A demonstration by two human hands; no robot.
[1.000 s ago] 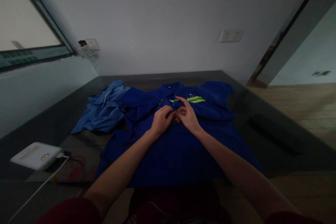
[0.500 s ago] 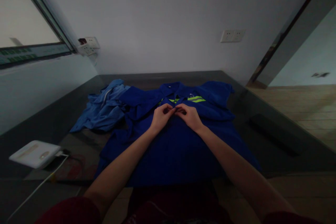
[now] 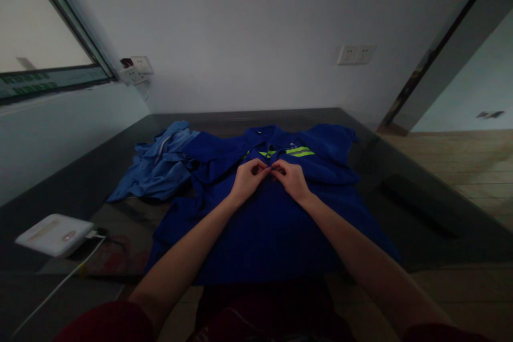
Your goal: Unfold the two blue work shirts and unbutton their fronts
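Observation:
A dark blue work shirt (image 3: 272, 240) with yellow-green reflective strips lies spread on the dark table, its collar toward the wall. Both hands meet at its front opening, just below the chest strip. My left hand (image 3: 249, 177) pinches the fabric between thumb and fingers. Close beside it, my right hand (image 3: 290, 177) pinches the other side of the same opening, fingertips almost touching the left ones. Any button between the fingertips is too small and dark to make out.
A crumpled lighter blue garment (image 3: 160, 163) lies left of the shirt, touching its sleeve. At the front left is a white box-shaped device (image 3: 54, 235) with a cable. A long black object (image 3: 417, 206) rests on the right of the table (image 3: 385, 165).
Both hands stay at the shirt's front. Their fingertips have shifted very slightly to the right; the shirt lies as before.

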